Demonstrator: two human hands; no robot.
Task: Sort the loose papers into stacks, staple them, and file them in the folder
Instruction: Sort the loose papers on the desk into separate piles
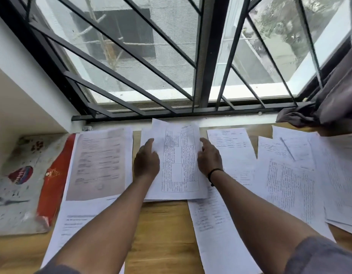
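White sheet (178,161) between both hands' fingers (149,144).

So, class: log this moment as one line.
left hand: on white table-printed sheet | right hand: same sheet | stapling: not yet

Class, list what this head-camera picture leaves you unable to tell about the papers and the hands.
- Text on the gridded sheet: too small and blurred to read.
- Left hand and right hand: seen from the back, so the grip is hidden.
- Papers at the right edge: cut off by the frame.
- Stapler: not visible.
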